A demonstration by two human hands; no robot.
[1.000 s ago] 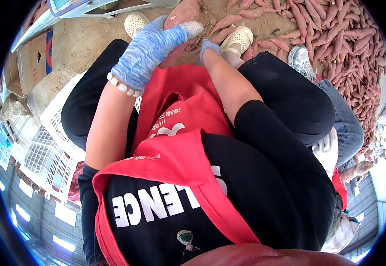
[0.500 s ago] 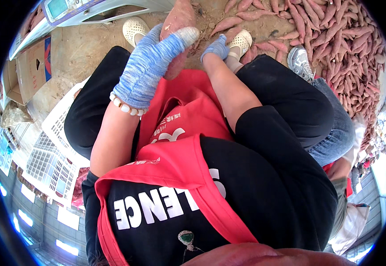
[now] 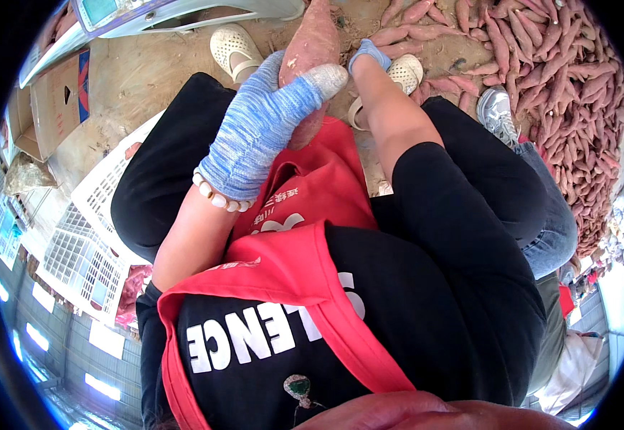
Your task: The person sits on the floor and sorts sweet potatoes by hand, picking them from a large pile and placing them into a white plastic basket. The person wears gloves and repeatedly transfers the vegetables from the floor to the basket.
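Observation:
My left hand (image 3: pixel 251 129), in a blue knitted glove with a pale thumb tip, is closed around a large reddish sweet potato (image 3: pixel 313 44). The sweet potato is held up in front of the red apron (image 3: pixel 312 190), its lower end just above the cloth. My right hand (image 3: pixel 369 53), gloved in blue too, reaches down past my right shoe to the ground. It is nearest the loose sweet potatoes (image 3: pixel 427 32) there. Its fingers are mostly hidden behind the wrist, so whether it grips anything does not show.
A big heap of sweet potatoes (image 3: pixel 570 93) covers the ground at the right. Another person's grey shoe (image 3: pixel 497 115) stands beside it. At the far left are a white scale with a display (image 3: pixel 98 10), a cardboard box (image 3: pixel 52 104) and white plastic crates (image 3: pixel 82 261).
My left hand has shifted slightly right with the sweet potato in it. My right hand has moved a little right and farther away, toward the sweet potatoes on the ground.

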